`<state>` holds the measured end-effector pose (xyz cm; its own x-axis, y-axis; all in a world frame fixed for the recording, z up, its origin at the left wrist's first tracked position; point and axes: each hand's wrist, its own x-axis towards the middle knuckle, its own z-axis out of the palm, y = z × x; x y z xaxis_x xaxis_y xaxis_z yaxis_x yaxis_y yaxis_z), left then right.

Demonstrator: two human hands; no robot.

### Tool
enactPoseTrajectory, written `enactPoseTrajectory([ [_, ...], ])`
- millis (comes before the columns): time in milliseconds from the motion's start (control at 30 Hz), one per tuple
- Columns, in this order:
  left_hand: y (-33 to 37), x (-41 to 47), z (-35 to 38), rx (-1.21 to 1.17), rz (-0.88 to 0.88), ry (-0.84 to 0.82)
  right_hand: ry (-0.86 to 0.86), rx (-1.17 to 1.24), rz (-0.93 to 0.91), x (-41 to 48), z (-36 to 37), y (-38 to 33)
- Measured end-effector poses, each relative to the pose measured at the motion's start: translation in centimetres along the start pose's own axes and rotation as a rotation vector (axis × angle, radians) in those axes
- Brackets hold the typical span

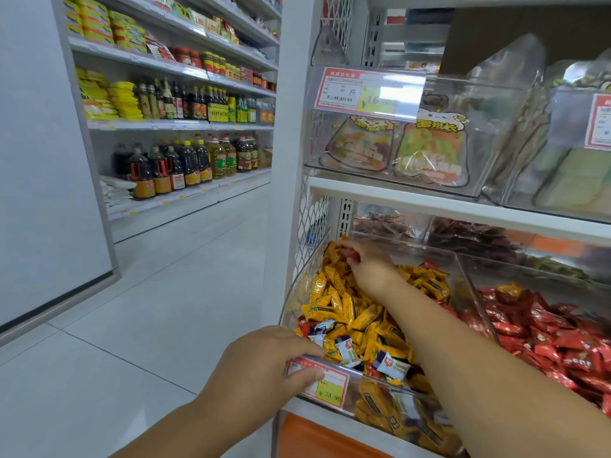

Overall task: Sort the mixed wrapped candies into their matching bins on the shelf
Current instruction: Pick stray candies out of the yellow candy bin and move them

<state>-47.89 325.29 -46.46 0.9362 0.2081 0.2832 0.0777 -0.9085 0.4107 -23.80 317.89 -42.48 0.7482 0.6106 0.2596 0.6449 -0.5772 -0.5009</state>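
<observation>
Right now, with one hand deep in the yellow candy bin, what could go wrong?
The right hand pinches a red candy at the back of the yellow bin; it might drop among the yellow ones. The forearm crosses the heap, so pulling back could sweep blue-and-white candies over the front rim that the left hand grips.

1. The wide-angle head camera looks forward and down from close in front of the candy bin (299, 292) on the shelf (429, 203).
2. The aisle floor (165, 309) fills its left side.
</observation>
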Motion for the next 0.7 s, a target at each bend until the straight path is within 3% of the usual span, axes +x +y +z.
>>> enactPoseTrajectory([
  [133, 0.0, 0.2, -0.1, 0.015, 0.009, 0.003, -0.037, -0.151, -0.032, 0.0, 1.4, 0.4],
  [367, 0.1, -0.1, 0.0, 0.035, -0.009, 0.027, 0.054, -0.036, -0.065, -4.2, -2.5, 0.2],
  [567, 0.7, -0.2, -0.3, 0.069, -0.036, 0.015, 0.120, -0.064, 0.042, -9.4, -9.4, 4.0],
  [700, 1.1, -0.2, -0.5, 0.094, -0.062, 0.013, 0.268, -0.034, 0.158, -11.3, -13.5, 6.9],
])
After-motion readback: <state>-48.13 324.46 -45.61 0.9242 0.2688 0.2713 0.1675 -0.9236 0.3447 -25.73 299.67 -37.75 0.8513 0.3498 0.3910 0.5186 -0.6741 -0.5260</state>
